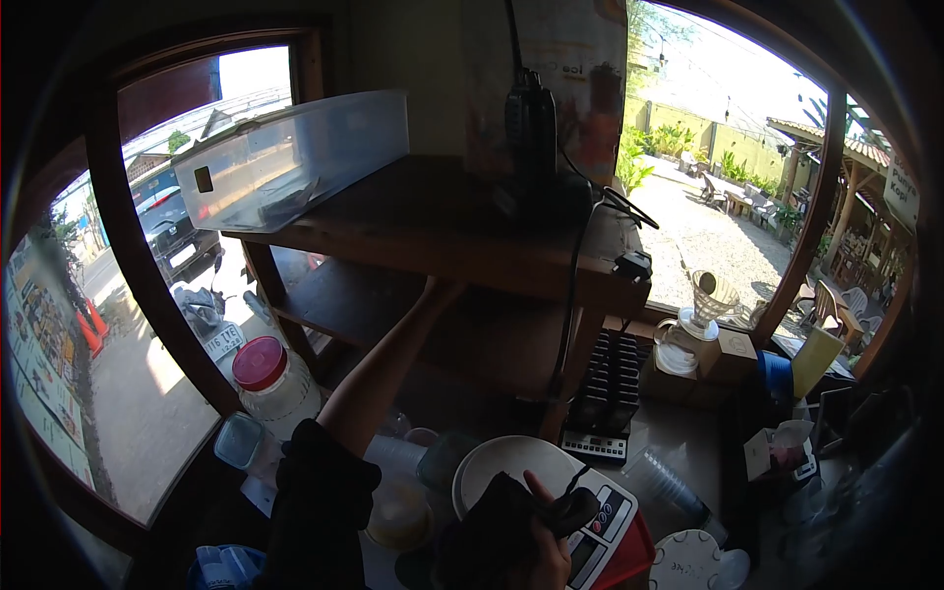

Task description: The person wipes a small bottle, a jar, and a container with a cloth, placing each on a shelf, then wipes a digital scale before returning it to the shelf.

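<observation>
My left hand [442,288] reaches up to the wooden shelf unit [433,241], at the underside of its top board; shadow hides the fingers and anything in them. At the bottom centre, my right hand [549,551] is closed round a dark object [492,526] that I cannot make out, with a black rounded part sticking out to the right. Just beyond it are a round pale plate [497,460] and a white kitchen scale [602,521] with buttons and a display, over something red.
A translucent bin [305,162] and a black radio [531,123] stand on the shelf top. Left are a red-lidded jar [280,383] and clear containers. Right are a black keypad-like device [595,447], stacked cups [674,484], a glass dripper [710,295] and cardboard boxes [730,357].
</observation>
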`<move>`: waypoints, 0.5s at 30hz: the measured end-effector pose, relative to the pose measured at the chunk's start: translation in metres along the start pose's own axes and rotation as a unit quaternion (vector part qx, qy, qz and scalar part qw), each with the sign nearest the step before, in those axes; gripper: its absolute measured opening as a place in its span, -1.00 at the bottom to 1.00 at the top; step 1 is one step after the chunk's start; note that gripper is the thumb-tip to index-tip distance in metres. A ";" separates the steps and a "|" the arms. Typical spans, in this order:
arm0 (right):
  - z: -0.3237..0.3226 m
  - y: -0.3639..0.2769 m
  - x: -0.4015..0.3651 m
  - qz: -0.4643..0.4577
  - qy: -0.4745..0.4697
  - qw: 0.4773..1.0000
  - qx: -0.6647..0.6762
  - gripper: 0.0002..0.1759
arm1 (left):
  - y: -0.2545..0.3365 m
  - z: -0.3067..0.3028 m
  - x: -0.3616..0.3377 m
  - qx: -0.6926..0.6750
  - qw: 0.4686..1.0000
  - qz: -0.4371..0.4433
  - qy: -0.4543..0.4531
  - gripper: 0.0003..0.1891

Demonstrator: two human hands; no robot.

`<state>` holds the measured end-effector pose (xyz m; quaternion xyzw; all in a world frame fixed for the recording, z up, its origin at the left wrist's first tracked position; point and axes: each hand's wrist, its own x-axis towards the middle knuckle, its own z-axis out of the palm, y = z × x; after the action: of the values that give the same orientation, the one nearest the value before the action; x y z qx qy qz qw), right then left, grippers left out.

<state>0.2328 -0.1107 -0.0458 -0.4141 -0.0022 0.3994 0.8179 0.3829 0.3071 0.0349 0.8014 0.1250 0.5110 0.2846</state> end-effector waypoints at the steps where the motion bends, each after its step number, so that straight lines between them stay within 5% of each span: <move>1: -0.003 0.002 0.003 -0.016 0.000 0.999 -0.028 -0.59 | 0.008 -0.008 -0.004 -0.007 1.000 0.008 -0.006 -0.56; 5: -0.003 0.003 0.008 -0.054 -0.015 0.998 -0.037 -0.61 | 0.061 -0.055 -0.031 -0.066 0.997 0.009 -0.040 -0.57; 12: 0.046 -0.035 -0.015 -0.101 -0.183 0.978 -0.009 -0.50 | 0.185 -0.163 -0.103 -0.113 0.972 -0.101 -0.179 -0.62; 15: 0.044 -0.032 -0.019 -0.097 -0.219 0.971 -0.021 -0.52 | 0.240 -0.201 -0.145 -0.083 0.980 -0.137 -0.119 -0.68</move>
<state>0.2260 -0.1040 0.0112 -0.3316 -0.2303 0.3992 0.8232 0.1179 0.1086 0.1300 0.8053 0.1555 0.3767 0.4305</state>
